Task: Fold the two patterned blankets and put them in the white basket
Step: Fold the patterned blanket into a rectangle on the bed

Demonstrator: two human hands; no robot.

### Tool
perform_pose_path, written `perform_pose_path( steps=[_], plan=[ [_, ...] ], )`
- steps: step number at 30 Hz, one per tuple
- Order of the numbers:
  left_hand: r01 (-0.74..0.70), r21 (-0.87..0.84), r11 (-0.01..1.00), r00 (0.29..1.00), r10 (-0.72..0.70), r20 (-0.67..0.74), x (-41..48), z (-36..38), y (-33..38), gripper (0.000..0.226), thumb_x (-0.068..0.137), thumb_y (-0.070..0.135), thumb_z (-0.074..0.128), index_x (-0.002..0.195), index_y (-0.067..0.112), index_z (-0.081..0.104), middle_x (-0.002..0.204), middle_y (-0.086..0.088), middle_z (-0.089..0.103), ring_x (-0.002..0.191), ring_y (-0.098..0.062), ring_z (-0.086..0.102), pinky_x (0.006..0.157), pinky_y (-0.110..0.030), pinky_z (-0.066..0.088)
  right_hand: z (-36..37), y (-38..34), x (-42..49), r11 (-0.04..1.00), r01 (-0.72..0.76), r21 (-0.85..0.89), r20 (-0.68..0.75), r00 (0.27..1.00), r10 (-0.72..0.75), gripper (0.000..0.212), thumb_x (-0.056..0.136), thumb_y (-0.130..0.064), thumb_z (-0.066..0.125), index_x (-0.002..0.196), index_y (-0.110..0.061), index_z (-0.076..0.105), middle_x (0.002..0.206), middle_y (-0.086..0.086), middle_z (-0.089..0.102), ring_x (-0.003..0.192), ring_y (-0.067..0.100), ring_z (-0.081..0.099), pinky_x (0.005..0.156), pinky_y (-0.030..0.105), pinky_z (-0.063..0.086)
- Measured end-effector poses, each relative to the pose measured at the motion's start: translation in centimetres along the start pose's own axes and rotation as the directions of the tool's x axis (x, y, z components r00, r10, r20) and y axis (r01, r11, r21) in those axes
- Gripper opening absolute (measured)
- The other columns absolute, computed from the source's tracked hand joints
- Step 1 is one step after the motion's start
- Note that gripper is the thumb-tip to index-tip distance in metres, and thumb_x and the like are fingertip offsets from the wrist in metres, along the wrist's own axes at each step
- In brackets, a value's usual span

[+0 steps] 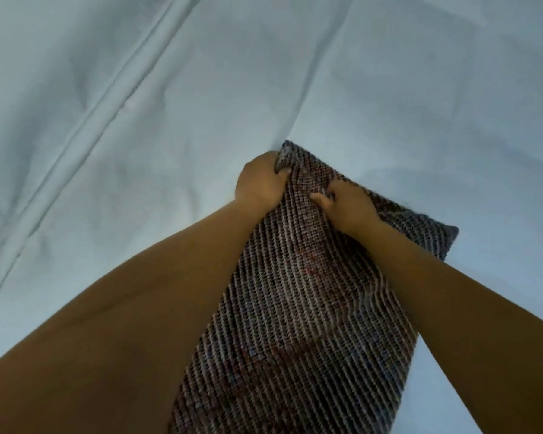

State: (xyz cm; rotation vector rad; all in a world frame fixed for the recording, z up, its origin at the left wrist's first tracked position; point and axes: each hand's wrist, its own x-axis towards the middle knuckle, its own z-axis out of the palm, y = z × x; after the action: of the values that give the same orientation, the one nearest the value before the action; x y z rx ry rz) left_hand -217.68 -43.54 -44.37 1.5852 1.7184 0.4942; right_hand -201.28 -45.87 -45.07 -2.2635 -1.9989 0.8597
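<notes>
A patterned blanket (308, 302), woven in dark and pale stripes with reddish patches, lies as a long folded strip on the bed, running from the bottom of the view up to the centre. My left hand (259, 180) grips its far left corner, fingers curled into the cloth. My right hand (345, 203) pinches the fabric just to the right, near the far edge. Both forearms reach across the strip. The second blanket and the white basket are out of view.
A pale blue-white bed sheet (405, 98) covers the whole surface around the blanket. A long seam or fold (107, 114) runs diagonally across the sheet at the left.
</notes>
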Motion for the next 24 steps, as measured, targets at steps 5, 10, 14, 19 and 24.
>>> perform_pose_path(
  steps=[5, 10, 14, 19, 24],
  plan=[
    [-0.037, 0.03, 0.999, 0.999, 0.038, -0.03, 3.7, 1.7, 0.3, 0.025, 0.095, 0.032, 0.048, 0.094, 0.008, 0.054, 0.086, -0.003, 0.055, 0.079, -0.017, 0.049, 0.068, -0.028, 0.037, -1.6, 1.0, 3.2, 0.99, -0.012, 0.139, -0.272, 0.961, 0.05, 0.037, 0.093, -0.045, 0.046, 0.083, -0.01, 0.05, 0.074, 0.003, 0.051, 0.069, 0.022, 0.045, 0.06, 0.031, 0.028],
    [0.033, 0.121, 0.992, 0.999, -0.034, 0.007, 4.3, 2.9, -2.0, 0.024, 0.093, 0.037, 0.051, 0.086, 0.014, 0.044, 0.073, 0.006, 0.045, 0.075, -0.017, 0.047, 0.063, -0.027, 0.031, -0.4, 2.6, 3.1, 0.987, -0.029, 0.16, -0.052, 0.998, 0.037, 0.049, 0.083, -0.063, 0.048, 0.07, -0.016, 0.046, 0.067, -0.002, 0.047, 0.065, 0.018, 0.046, 0.054, 0.031, 0.029],
    [0.093, 0.061, 0.994, 0.994, -0.09, -0.063, 2.9, 3.2, -1.2, 0.032, 0.092, 0.035, 0.05, 0.113, 0.013, 0.043, 0.099, 0.0, 0.052, 0.095, -0.025, 0.054, 0.071, -0.03, 0.038, -2.8, 5.2, 1.8, 0.99, -0.119, 0.082, 0.131, 0.986, 0.107, 0.066, 0.062, -0.085, 0.047, 0.061, -0.019, 0.045, 0.064, -0.001, 0.05, 0.06, 0.014, 0.049, 0.05, 0.028, 0.029],
    [-0.217, 0.445, 0.869, 0.97, 0.243, -0.003, -2.0, 5.1, 1.1, 0.069, 0.092, 0.039, 0.045, 0.148, 0.014, 0.014, 0.156, -0.015, 0.011, 0.142, -0.032, 0.011, 0.114, -0.05, 0.01, -4.7, 8.2, -1.0, 0.971, -0.199, -0.131, 0.27, 0.935, 0.228, 0.089, 0.033, -0.097, 0.034, 0.071, -0.017, 0.046, 0.07, -0.002, 0.049, 0.064, 0.014, 0.05, 0.053, 0.027, 0.035],
    [-0.477, 0.563, 0.675, 0.876, 0.315, 0.365, -5.2, 8.9, 1.8, 0.065, 0.094, 0.057, 0.016, 0.149, 0.025, 0.002, 0.158, -0.003, -0.007, 0.143, -0.024, -0.015, 0.107, -0.044, -0.017, -6.0, 11.2, -2.4, 0.944, -0.235, -0.231, 0.182, 0.943, 0.279, 0.106, 0.026, -0.103, 0.024, 0.08, -0.016, 0.05, 0.075, 0.001, 0.05, 0.075, 0.023, 0.053, 0.072, 0.035, 0.047]
  ],
)
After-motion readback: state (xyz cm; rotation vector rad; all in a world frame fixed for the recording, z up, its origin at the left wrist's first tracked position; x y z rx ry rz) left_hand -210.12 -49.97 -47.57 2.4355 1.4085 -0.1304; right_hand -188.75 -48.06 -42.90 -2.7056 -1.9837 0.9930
